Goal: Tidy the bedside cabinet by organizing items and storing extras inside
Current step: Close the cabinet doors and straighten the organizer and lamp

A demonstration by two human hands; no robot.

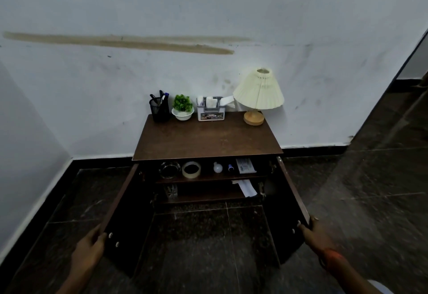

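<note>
The brown bedside cabinet (208, 140) stands against the wall with both doors swung wide open. My left hand (91, 245) grips the outer edge of the left door (122, 203). My right hand (312, 233) grips the outer edge of the right door (290, 189). Along the back of the top stand a black pen holder (159, 108), a small green plant in a white bowl (183, 108), a grey caddy (210, 109) and a cream lamp (258, 94). The upper shelf holds an ashtray (169, 169), a tape roll (191, 169), a white bulb (217, 167), a small blue item (230, 167) and a box (245, 166).
On the lower shelf sit a clear glass (171, 191) at the left and white papers (246, 187) at the right. Dark tiled floor (203, 247) spreads in front. White walls close in behind and on the left; a doorway opens at the far right.
</note>
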